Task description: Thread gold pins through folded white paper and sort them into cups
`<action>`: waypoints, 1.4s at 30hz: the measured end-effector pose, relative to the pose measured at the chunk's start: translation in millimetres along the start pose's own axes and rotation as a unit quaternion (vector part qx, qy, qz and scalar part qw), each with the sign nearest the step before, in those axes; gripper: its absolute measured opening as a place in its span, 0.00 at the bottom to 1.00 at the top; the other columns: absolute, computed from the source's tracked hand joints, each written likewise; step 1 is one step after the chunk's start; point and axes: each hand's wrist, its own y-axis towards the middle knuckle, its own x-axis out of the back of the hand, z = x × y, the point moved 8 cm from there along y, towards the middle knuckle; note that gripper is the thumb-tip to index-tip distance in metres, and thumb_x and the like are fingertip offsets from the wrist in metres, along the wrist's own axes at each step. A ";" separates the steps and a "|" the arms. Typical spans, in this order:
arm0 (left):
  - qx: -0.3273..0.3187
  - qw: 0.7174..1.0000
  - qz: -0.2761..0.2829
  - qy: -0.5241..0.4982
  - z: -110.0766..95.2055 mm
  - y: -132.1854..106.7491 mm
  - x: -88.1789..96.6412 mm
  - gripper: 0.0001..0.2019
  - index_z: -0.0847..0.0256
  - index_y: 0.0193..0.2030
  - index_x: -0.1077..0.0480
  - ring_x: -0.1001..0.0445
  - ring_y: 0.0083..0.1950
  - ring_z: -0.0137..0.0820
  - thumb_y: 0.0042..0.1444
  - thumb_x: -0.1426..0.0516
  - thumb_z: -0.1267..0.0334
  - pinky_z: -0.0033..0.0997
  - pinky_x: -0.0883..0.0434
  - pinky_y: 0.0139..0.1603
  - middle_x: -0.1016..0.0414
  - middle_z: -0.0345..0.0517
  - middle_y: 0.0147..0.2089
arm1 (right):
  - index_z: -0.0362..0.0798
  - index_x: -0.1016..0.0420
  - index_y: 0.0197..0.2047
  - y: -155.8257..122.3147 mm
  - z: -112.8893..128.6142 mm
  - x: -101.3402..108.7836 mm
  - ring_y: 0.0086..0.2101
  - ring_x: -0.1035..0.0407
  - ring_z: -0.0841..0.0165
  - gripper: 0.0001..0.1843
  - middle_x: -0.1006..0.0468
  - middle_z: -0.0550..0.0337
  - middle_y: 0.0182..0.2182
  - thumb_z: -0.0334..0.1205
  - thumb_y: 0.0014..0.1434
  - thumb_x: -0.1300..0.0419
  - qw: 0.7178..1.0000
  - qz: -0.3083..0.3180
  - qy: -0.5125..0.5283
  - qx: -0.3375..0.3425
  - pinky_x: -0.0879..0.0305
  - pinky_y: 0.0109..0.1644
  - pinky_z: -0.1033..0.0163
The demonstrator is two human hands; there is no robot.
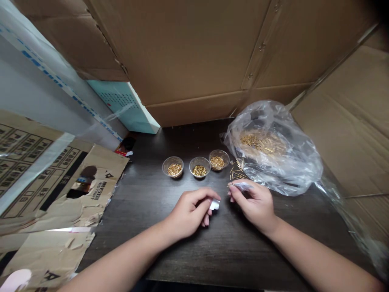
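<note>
My left hand [186, 213] is closed, thumb and fingers together around a small white piece [214, 204], perhaps paper or tape. Opposite it, my right hand [258, 206] pinches a thin gold pin [230, 185] between thumb and index finger. Something pale and shiny [244, 185] lies along that index finger; I cannot tell what it is. Beyond my hands stand three clear cups with small gold metal parts: a left cup [163, 167], a middle cup [191, 164] and a right cup [227, 157]. Loose gold pins [238, 175] lie just past my right hand.
A clear plastic bag [285, 180] holding many gold pins spreads over the dark table [142, 227] at the back right. Cardboard walls [194, 52] enclose the back and right. At the left are a torn printed cardboard sheet [100, 178] and a light-blue box [121, 107].
</note>
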 end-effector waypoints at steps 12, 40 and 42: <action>0.006 0.996 0.015 -0.093 1.5 4.9 1.0 0.14 0.67 0.48 0.33 0.32 0.27 0.23 0.68 0.48 0.55 0.25 0.33 0.32 0.32 0.41 0.31 | 0.48 0.24 0.41 1.2 -9.8 2.4 0.24 0.28 0.75 0.05 0.23 0.65 0.27 0.29 0.63 0.37 0.999 -0.012 0.016 -0.026 0.29 0.32 0.68; 0.047 0.994 -0.025 -0.099 -0.3 4.2 7.8 0.19 0.71 0.41 0.25 0.24 0.28 0.26 0.60 0.36 0.51 0.22 0.26 0.30 0.22 0.51 0.33 | 0.46 0.25 0.44 -2.6 25.1 -4.5 0.29 0.29 0.73 0.10 0.23 0.61 0.30 0.24 0.61 0.37 0.993 0.057 -0.014 0.104 0.31 0.34 0.66; 0.054 0.993 -0.016 -0.104 2.0 3.5 5.9 0.20 0.71 0.44 0.26 0.23 0.28 0.26 0.60 0.37 0.51 0.22 0.26 0.31 0.22 0.51 0.34 | 0.46 0.25 0.44 -4.0 29.0 -6.0 0.30 0.29 0.73 0.11 0.23 0.60 0.31 0.24 0.60 0.37 0.991 0.066 -0.011 0.114 0.31 0.34 0.67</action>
